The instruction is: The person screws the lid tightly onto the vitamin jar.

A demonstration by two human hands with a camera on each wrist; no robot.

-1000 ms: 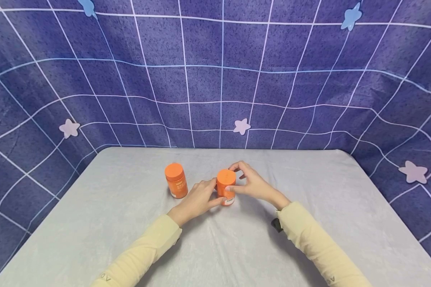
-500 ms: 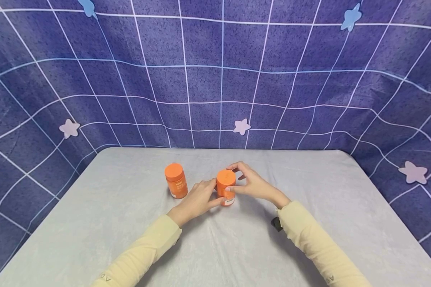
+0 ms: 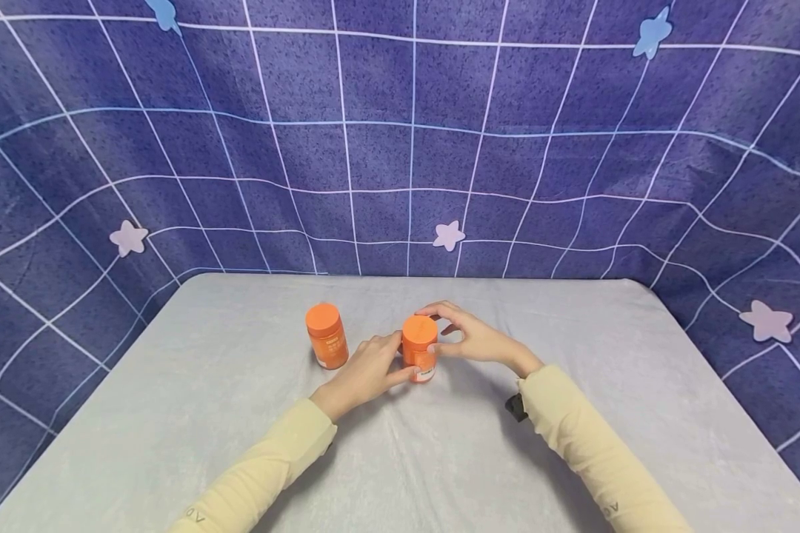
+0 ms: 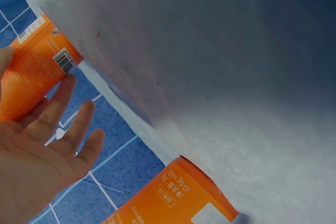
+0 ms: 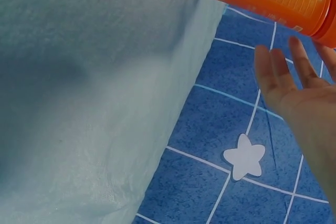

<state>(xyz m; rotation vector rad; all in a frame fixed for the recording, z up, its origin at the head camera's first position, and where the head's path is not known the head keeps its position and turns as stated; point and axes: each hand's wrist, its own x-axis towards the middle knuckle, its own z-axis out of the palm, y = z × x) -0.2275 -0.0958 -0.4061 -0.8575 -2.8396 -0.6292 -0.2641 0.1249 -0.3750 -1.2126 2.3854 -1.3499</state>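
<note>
An orange jar [image 3: 413, 357] with an orange screw lid [image 3: 419, 329] stands upright on the table. My left hand [image 3: 363, 369] holds the jar body from the left, thumb at the front low down. At the top, my right hand [image 3: 475, 340] has its thumb at the front edge of the lid and its index finger round the far side. The left wrist view shows a barcode [image 4: 64, 60] near the jar's base, beside straighter fingers. In the right wrist view, the other right fingers [image 5: 273, 69] hang apart from the jar.
A second orange jar [image 3: 329, 340], lid on, stands upright just left of my left hand. Pale cloth covers the table [image 3: 173, 414]. Behind its far edge hangs a blue-purple curtain [image 3: 373, 163] with grid lines and stars.
The right thumb has slid rightward along the jar's front and the index finger leftward behind the lid. The right wrist shifted slightly right. Left hand and both jar bodies stay put.
</note>
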